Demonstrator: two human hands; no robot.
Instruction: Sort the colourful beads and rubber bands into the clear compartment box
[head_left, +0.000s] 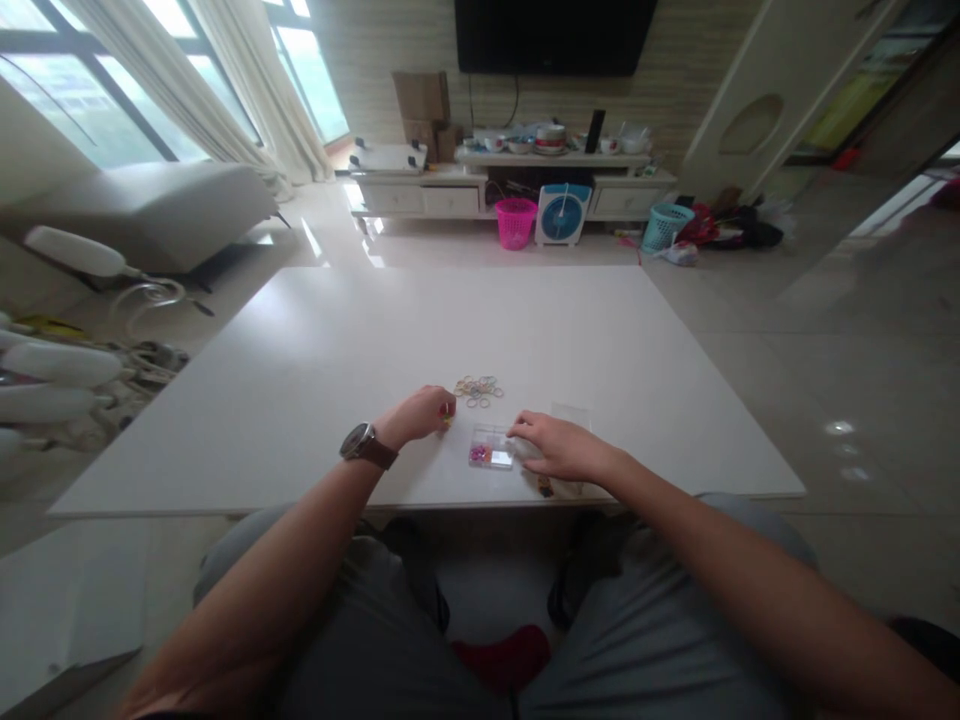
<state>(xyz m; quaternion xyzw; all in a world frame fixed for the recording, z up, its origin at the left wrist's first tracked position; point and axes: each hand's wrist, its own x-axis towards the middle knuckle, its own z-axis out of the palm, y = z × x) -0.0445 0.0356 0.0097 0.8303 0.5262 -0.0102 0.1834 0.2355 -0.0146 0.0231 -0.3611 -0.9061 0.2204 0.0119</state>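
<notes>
My left hand (429, 412), with a watch on its wrist, is closed just above the table; small red, green and yellow pieces (447, 411) show at its fingertips, too small to name. To its right lies a clear plastic compartment box (480, 434) holding pink and orange pieces (481, 454). My right hand (559, 446) grips the right side of this box, its curled fingers and thumb at the edge. Beyond the box, thin pastel-coloured bands (478, 390) lie in a loose pile. A small dark-and-orange figure (545, 487) sits below my right hand.
A clear plastic sheet or bag (571, 412) lies partly behind my right hand. The white table (450, 310) has its near edge close to my legs. Farther off stand a pink basket (515, 223), a blue fan (562, 215) and a low cabinet (420, 200).
</notes>
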